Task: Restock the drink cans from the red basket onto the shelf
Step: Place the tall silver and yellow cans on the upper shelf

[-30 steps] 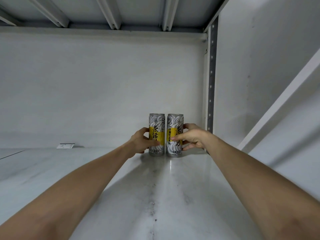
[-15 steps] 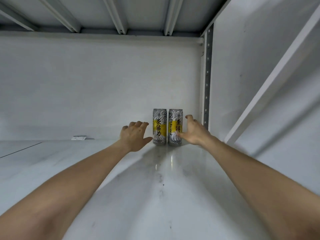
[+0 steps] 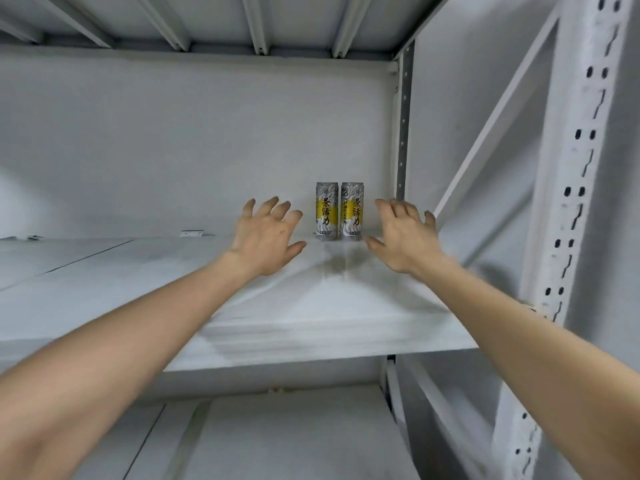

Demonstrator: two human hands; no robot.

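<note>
Two slim silver cans with yellow labels stand upright side by side at the back right of the white shelf (image 3: 138,289): the left can (image 3: 326,211) and the right can (image 3: 352,210). My left hand (image 3: 266,235) hovers to the left of them, fingers spread, holding nothing. On the other side, my right hand (image 3: 403,235) is also spread and empty. Both hands are nearer to me than the cans and apart from them. The red basket is out of view.
A perforated upright post (image 3: 575,202) and a diagonal brace (image 3: 491,126) frame the right side. A small white tag (image 3: 191,233) lies at the shelf's back. A lower shelf (image 3: 277,438) shows below the front edge, and ribbed shelf underside (image 3: 256,26) is overhead.
Both hands have let go of the cans and drawn back toward me with fingers spread. The cans stay standing at the back. The view has pulled back, showing the shelf's front edge.
</note>
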